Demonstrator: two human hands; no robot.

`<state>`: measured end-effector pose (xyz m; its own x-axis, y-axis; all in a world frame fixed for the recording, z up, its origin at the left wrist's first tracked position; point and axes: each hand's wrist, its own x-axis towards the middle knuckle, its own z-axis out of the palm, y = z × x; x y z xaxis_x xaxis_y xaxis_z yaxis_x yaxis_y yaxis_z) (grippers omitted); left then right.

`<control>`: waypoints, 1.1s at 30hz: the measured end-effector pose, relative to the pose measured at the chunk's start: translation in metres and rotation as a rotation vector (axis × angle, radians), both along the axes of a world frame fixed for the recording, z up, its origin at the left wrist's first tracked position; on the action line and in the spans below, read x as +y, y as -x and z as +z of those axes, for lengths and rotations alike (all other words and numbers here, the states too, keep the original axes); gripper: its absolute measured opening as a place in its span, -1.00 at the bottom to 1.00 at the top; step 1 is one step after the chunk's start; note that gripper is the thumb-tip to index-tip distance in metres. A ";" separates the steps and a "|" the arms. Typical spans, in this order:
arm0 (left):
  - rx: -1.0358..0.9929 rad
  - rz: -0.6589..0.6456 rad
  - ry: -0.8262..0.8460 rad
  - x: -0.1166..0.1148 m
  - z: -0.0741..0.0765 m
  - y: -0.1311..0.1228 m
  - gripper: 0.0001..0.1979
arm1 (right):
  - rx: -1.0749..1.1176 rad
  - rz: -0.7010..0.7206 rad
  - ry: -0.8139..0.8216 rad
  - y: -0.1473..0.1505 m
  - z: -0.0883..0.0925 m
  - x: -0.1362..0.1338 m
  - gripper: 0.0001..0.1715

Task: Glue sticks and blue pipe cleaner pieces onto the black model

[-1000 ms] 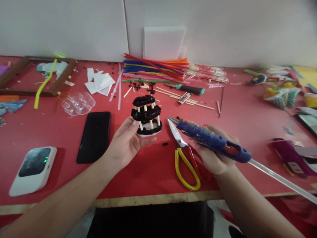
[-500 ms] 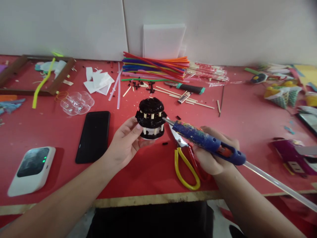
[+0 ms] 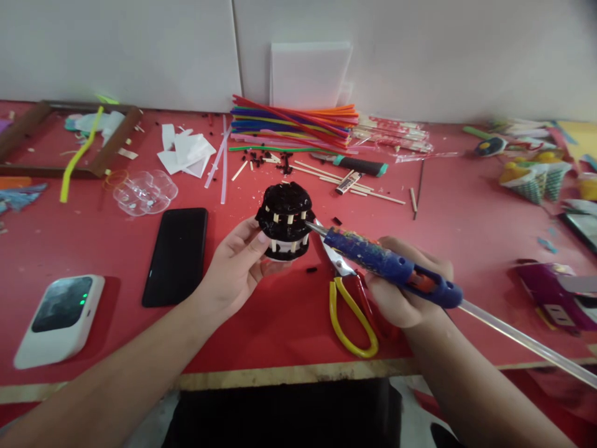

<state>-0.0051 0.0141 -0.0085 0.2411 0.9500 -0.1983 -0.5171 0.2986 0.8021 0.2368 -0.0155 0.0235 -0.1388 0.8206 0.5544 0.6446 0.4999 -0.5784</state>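
My left hand (image 3: 237, 264) grips a small tiered model (image 3: 285, 219) made of black discs joined by short pale sticks, on a white base, held just above the red table (image 3: 466, 224). My right hand (image 3: 408, 286) is wrapped round a blue glue gun (image 3: 389, 266) with a clear glue stick poking out of its back. The gun's metal nozzle touches the right side of the model's middle tier.
Yellow-handled scissors (image 3: 347, 298) lie under the gun. A black phone (image 3: 176, 255) and a white device (image 3: 58, 318) lie to the left. Coloured straws (image 3: 293, 121), wooden sticks, a cutter (image 3: 357, 165), paper scraps and a clear plastic tray (image 3: 144, 193) lie behind.
My left hand tipped the model upright and turned it towards me. The glue gun moved left until its nozzle met the model's side.
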 end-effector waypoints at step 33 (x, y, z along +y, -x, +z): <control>0.045 0.056 -0.102 0.003 -0.002 0.000 -0.73 | 0.033 0.020 -0.032 -0.001 -0.003 0.001 -0.90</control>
<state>-0.0048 0.0173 -0.0108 0.1801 0.9775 -0.1097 -0.4938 0.1863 0.8494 0.2378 -0.0145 0.0208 -0.1365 0.7994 0.5851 0.6151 0.5313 -0.5825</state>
